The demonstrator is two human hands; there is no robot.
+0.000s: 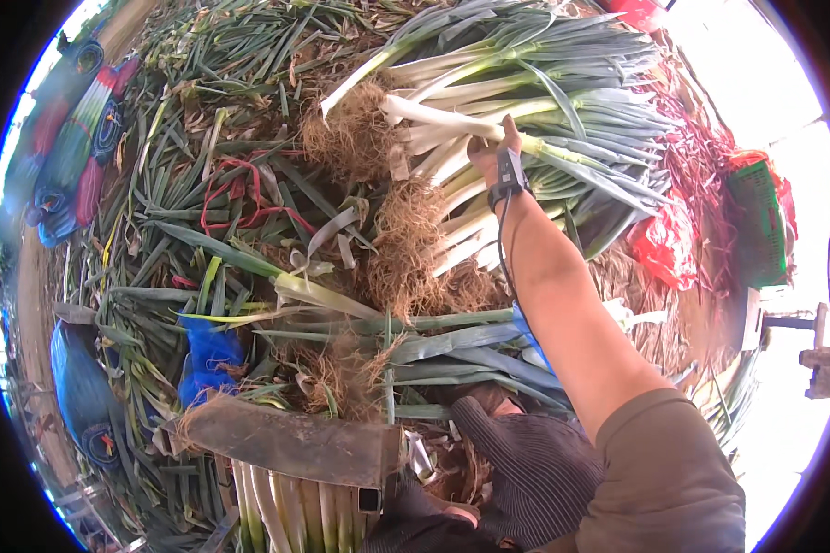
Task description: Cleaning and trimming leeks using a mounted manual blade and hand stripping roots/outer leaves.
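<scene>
My right arm reaches up and away across the pile, with a small black device strapped at its wrist. My right hand (495, 152) is closed round the pale shank of a leek (443, 117), thumb on the far side and fingers on the near side. This leek lies atop a large heap of leeks (563, 101), white shanks and shaggy brown roots to the left, green leaves fanning right. A thick clump of roots (406, 244) hangs left of my hand. My left hand does not show.
Close by, a dull metal plate (286, 442) stands above trimmed leek shanks (295, 507). Loose leaves (157, 249) cover the left side, with blue plastic (207, 355) among them. Red plastic (669, 244) and a green crate (759, 224) sit right. Dark striped cloth (535, 465) covers my legs.
</scene>
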